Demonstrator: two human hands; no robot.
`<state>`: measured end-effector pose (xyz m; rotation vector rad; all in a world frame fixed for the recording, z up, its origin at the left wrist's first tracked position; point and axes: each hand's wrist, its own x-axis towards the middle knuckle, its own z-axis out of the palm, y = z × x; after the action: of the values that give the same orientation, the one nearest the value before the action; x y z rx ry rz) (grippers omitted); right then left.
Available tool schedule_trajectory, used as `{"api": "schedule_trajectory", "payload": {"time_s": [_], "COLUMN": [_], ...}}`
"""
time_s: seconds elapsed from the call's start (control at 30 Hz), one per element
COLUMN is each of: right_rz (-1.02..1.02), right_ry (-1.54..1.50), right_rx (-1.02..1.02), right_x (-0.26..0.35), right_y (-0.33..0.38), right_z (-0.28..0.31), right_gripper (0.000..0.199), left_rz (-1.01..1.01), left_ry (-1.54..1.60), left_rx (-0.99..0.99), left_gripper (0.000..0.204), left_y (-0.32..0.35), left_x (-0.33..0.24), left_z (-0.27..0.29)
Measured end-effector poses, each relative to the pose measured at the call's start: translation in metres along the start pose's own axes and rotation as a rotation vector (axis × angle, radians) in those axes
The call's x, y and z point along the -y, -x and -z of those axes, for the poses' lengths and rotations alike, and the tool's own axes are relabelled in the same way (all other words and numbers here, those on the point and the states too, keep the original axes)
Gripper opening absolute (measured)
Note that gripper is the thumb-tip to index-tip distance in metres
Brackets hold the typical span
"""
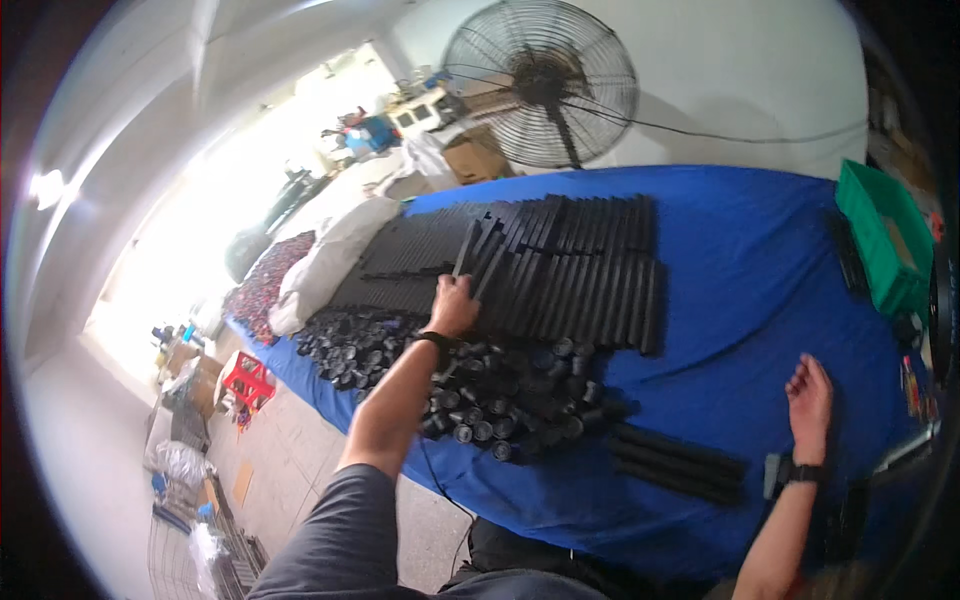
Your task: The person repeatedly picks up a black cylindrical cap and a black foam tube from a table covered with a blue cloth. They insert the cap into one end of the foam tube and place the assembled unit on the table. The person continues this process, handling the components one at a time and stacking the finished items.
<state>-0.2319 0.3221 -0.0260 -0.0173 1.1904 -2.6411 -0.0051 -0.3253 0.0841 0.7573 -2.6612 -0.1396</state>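
The left hand [455,305] had closed its grip on a black tube [466,250] in the stack [560,270] on the blue desk [760,270], ready to lift, while the right hand [810,395] lay open and flat.

Workshop: parts-laden table [760,250], industrial fan [540,82]

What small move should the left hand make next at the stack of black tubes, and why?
Probably lift the tilted black tube clear of the stack of black tubes. The left hand already grips its near end, and the tube stands up at an angle above the flat rows. The right hand rests open on the blue cloth, beside three loose tubes.
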Motion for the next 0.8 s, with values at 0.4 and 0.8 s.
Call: {"api": "schedule_trajectory", "payload": {"time_s": [0.4, 0.8], "right_rz": [-0.021, 0.01], "right_ry": [-0.123, -0.051], "right_rx": [0.055, 0.086], "right_x": [0.002, 0.013], "right_y": [-0.01, 0.016], "right_z": [0.015, -0.025], "right_gripper": [0.015, 0.02], "left_rz": [-0.916, -1.191], "left_ry": [0.391, 0.36], "left_rx": [0.47, 0.698], "left_gripper": [0.055, 0.058], "left_y": [0.105, 0.115], "left_x": [-0.235, -0.286], "left_z": [0.028, -0.043]}}
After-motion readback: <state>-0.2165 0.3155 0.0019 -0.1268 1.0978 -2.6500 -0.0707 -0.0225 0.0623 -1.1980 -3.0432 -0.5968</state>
